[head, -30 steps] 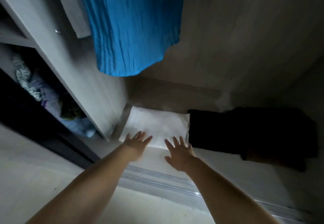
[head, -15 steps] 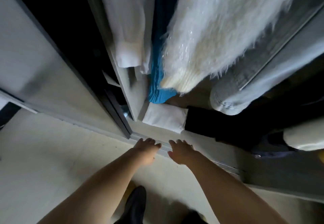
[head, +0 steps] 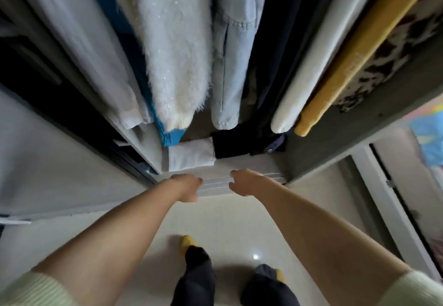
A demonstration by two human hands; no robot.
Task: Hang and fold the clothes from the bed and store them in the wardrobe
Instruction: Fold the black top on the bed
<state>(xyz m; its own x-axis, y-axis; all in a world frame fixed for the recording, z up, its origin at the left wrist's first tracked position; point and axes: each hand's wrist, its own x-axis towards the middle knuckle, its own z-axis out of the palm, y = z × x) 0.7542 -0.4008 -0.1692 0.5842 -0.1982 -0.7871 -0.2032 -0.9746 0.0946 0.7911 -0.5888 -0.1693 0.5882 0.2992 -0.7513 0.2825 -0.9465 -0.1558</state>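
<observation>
Head view: left hand [head: 185,187] and right hand [head: 244,183], fingers loosely curled and holding nothing, hang over the wardrobe track [head: 215,183]. Just beyond, a folded white garment [head: 190,157] lies on the wardrobe floor beside dark folded clothes [head: 230,143], under hanging garments [head: 177,49].

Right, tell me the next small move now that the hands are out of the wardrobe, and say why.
Probably turn back to the bed for the next garment. Both the left hand and the right hand hold nothing and hang over the floor rail, clear of the shelf. The folded white garment already lies flat on the wardrobe floor beside the dark folded pile, so nothing here seems to need handling.
</observation>
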